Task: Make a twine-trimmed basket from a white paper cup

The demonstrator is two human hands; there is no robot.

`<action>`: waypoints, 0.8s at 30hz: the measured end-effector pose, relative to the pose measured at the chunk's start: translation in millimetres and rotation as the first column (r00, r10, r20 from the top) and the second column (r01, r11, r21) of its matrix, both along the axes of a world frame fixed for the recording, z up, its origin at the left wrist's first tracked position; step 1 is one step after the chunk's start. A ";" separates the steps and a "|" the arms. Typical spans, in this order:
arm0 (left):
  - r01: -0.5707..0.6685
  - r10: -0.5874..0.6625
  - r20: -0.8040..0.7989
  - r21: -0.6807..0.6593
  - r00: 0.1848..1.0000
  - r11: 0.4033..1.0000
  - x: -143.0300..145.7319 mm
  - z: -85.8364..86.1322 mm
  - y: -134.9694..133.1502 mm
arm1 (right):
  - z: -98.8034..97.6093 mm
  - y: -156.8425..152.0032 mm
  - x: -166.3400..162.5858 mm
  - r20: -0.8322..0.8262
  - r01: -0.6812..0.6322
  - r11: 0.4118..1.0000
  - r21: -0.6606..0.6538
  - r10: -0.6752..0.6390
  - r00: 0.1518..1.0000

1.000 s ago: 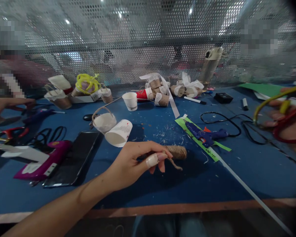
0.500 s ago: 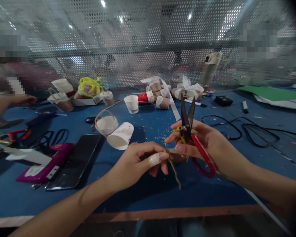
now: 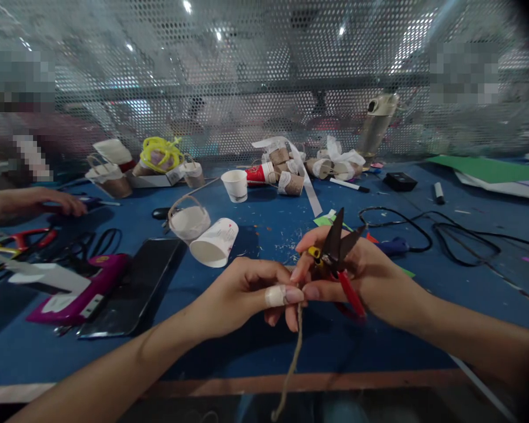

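Twine (image 3: 293, 352), brown jute, one strand: pinched at its top between the thumb and bandaged forefinger of my left hand (image 3: 240, 294), hanging down past the near edge of the bench (image 3: 379, 341).

Scissors (image 3: 337, 258), red handles, dark blades: gripped in my right hand (image 3: 370, 276), fingers closed round the handles, blades a little apart and pointing up and away from me. My right fingertips meet my left ones just beside the twine. Both hands sit over the near middle of the bench.

Paper cup (image 3: 214, 241), white, on its side: just beyond my left hand, toward the bench's middle.

Handled cup (image 3: 188, 220), white, loop handle: touching the paper cup on its far left side.

Phone (image 3: 136, 285), dark, lying flat: near left part.

Pink glue gun (image 3: 81, 291): just beside the phone, toward the left edge.

Blue glue gun (image 3: 390, 245): beyond my right hand, partly hidden.

Black cable (image 3: 445, 232): looped across the right half.

Another person's hand (image 3: 39, 201): at the left edge.
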State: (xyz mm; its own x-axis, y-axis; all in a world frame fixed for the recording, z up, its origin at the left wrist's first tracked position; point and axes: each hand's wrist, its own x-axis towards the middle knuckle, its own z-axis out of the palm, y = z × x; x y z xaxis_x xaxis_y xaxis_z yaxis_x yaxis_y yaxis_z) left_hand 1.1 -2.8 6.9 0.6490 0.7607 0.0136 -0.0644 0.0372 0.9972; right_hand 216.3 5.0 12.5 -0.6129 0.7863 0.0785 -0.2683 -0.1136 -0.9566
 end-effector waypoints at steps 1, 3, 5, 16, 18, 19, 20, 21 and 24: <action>0.020 -0.020 0.006 -0.007 1.000 1.000 0.3 0.6 -0.2 | -0.8 -0.3 0.3 -0.016 -0.020 1.000 -0.007 0.020 1.000; 0.071 -0.070 0.023 -0.020 0.997 0.997 0.6 1.4 -0.7 | -1.8 -0.9 0.5 -0.043 -0.061 0.998 -0.015 0.061 0.997; 0.108 -0.107 0.035 -0.023 0.994 0.994 0.1 1.6 -1.0 | -1.6 -1.2 0.5 -0.046 -0.094 0.995 -0.027 0.093 0.995; -0.144 0.228 -0.125 0.474 0.966 0.869 -3.9 5.9 -3.0 | 0.8 -1.9 3.1 0.018 0.054 0.998 -0.014 -0.054 0.998; -0.239 0.383 -0.048 0.709 0.922 0.664 -4.2 6.3 -4.8 | -1.2 -1.7 4.3 0.007 0.107 0.994 -0.004 -0.107 0.994; -0.263 0.439 0.007 0.809 0.898 0.526 -4.3 6.5 -5.8 | -2.5 -1.7 4.7 -0.004 0.137 0.991 0.000 -0.137 0.991; -0.268 0.477 0.059 0.884 0.877 0.383 -4.3 6.7 -6.9 | -3.7 -1.8 5.0 -0.014 0.170 0.986 0.003 -0.170 0.985; -0.252 0.493 0.092 0.929 0.865 0.269 -4.1 6.8 -8.0 | -4.9 -2.1 5.1 -0.022 0.201 0.980 0.005 -0.201 0.979; -0.161 0.467 0.032 0.957 0.884 0.240 -2.2 5.9 -10.2 | -7.4 -4.2 4.9 -0.041 0.254 0.967 0.012 -0.254 0.966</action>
State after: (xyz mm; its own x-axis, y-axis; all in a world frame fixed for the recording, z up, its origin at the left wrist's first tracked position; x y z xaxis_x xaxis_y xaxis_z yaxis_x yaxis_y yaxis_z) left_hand -1.2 -13.0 12.8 0.4567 0.4741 0.7528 0.3750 -0.8699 0.3204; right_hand 221.1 0.8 5.1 -0.3894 0.9141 0.1130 -0.3235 -0.0209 -0.9460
